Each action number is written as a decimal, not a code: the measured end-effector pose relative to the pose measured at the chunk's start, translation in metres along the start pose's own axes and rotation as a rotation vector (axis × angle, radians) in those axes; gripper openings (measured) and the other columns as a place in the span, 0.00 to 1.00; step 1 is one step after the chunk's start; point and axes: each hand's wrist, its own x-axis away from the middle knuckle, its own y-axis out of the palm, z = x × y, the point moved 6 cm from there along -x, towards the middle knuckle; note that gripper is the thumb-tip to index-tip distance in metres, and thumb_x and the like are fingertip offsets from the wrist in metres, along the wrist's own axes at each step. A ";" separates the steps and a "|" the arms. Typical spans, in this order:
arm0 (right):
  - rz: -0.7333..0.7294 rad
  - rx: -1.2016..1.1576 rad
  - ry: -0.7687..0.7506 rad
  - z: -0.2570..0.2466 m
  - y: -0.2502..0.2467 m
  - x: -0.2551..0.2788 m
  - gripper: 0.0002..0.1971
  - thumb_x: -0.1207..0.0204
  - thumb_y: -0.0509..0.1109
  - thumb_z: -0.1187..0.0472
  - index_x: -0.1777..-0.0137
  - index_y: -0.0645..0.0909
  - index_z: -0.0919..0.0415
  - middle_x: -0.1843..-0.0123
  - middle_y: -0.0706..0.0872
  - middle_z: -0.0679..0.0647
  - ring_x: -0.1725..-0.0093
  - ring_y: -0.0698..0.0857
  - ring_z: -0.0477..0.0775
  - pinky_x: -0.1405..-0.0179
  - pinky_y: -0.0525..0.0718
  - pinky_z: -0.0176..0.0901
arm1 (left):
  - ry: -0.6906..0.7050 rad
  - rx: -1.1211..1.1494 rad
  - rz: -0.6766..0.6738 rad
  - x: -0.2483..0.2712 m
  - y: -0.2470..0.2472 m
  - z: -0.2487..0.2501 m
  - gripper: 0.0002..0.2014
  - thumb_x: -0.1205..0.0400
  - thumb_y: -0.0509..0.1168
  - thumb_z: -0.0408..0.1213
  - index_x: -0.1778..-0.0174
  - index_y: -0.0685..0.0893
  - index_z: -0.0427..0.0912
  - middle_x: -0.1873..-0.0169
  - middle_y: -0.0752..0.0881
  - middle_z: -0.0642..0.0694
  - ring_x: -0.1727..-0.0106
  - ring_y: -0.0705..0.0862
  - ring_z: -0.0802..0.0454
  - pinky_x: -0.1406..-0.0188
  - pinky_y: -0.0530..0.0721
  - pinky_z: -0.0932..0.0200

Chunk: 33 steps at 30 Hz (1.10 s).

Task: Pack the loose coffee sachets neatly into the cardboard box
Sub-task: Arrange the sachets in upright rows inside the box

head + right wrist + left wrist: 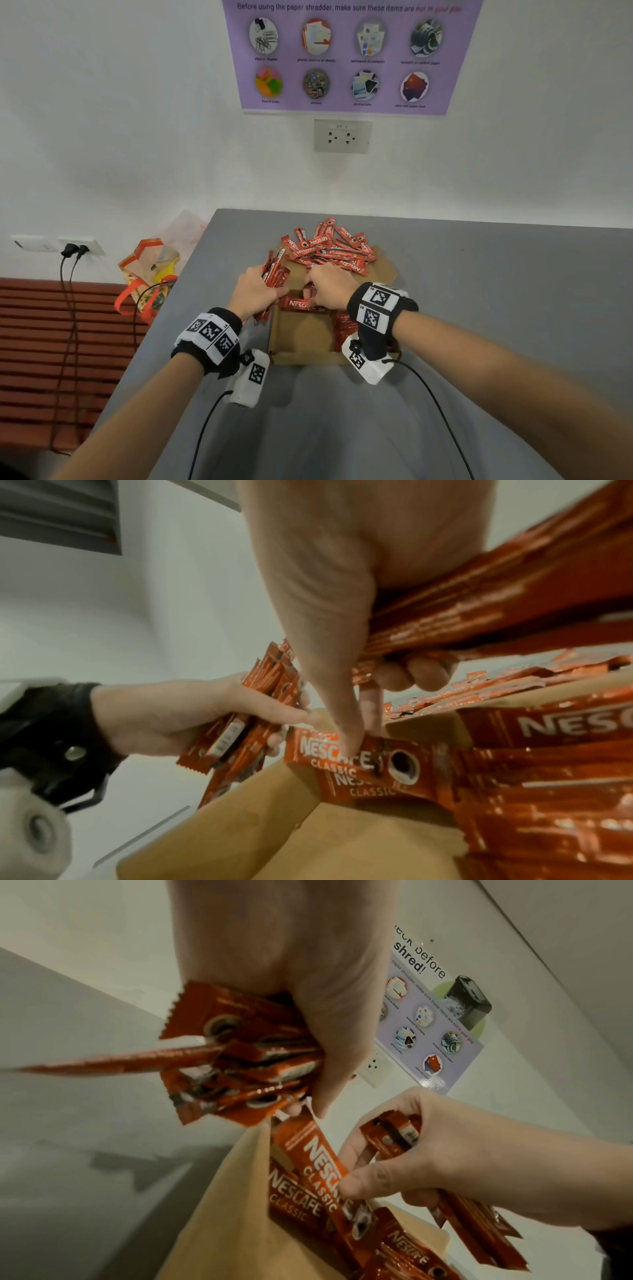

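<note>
Head view shows your left hand gripping a bundle of sachets beside the cardboard box, probably as a reserve, while your right hand holds more and pinches one sachet into the box.

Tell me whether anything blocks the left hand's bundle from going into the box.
Partly. The right hand hovers over the box opening, itself holding sachets, beside the left hand and its bundle. Packed sachets fill the right side; the near-left floor looks bare.
</note>
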 end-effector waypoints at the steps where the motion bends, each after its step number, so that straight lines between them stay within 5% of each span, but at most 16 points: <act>1: 0.004 0.025 -0.011 -0.002 0.001 -0.001 0.02 0.28 0.73 0.63 0.57 0.86 0.60 0.54 0.88 0.53 0.51 0.85 0.55 0.54 0.84 0.48 | 0.001 -0.012 0.058 0.000 -0.004 0.000 0.07 0.26 0.74 0.32 0.58 0.81 0.39 0.66 0.85 0.48 0.64 0.83 0.51 0.66 0.78 0.64; 3: 0.011 0.081 -0.027 -0.005 0.004 -0.003 0.05 0.27 0.70 0.63 0.55 0.85 0.62 0.53 0.88 0.57 0.51 0.85 0.59 0.53 0.85 0.52 | 0.005 -0.068 0.123 0.001 -0.008 0.002 0.10 0.27 0.74 0.32 0.53 0.81 0.37 0.61 0.83 0.48 0.59 0.81 0.51 0.60 0.77 0.63; 8: 0.030 0.214 -0.070 -0.014 0.010 -0.006 0.06 0.25 0.64 0.65 0.53 0.82 0.66 0.52 0.86 0.63 0.50 0.84 0.64 0.64 0.75 0.46 | -0.009 -0.207 0.018 0.002 0.006 0.000 0.14 0.28 0.74 0.31 0.48 0.81 0.35 0.52 0.86 0.39 0.49 0.85 0.43 0.54 0.79 0.59; 21: 0.050 0.197 -0.029 -0.013 0.009 -0.017 0.04 0.25 0.68 0.64 0.54 0.81 0.65 0.53 0.86 0.60 0.51 0.84 0.61 0.63 0.78 0.46 | -0.039 -0.300 -0.076 -0.013 0.011 -0.005 0.17 0.26 0.73 0.32 0.42 0.80 0.36 0.45 0.86 0.38 0.44 0.84 0.42 0.43 0.82 0.53; 33: 0.003 0.206 -0.038 -0.016 0.009 -0.011 0.10 0.30 0.75 0.58 0.55 0.80 0.64 0.50 0.86 0.60 0.50 0.85 0.61 0.62 0.78 0.46 | -0.019 -0.352 -0.096 -0.011 0.011 0.002 0.15 0.26 0.72 0.30 0.45 0.80 0.36 0.49 0.86 0.38 0.47 0.85 0.42 0.51 0.81 0.56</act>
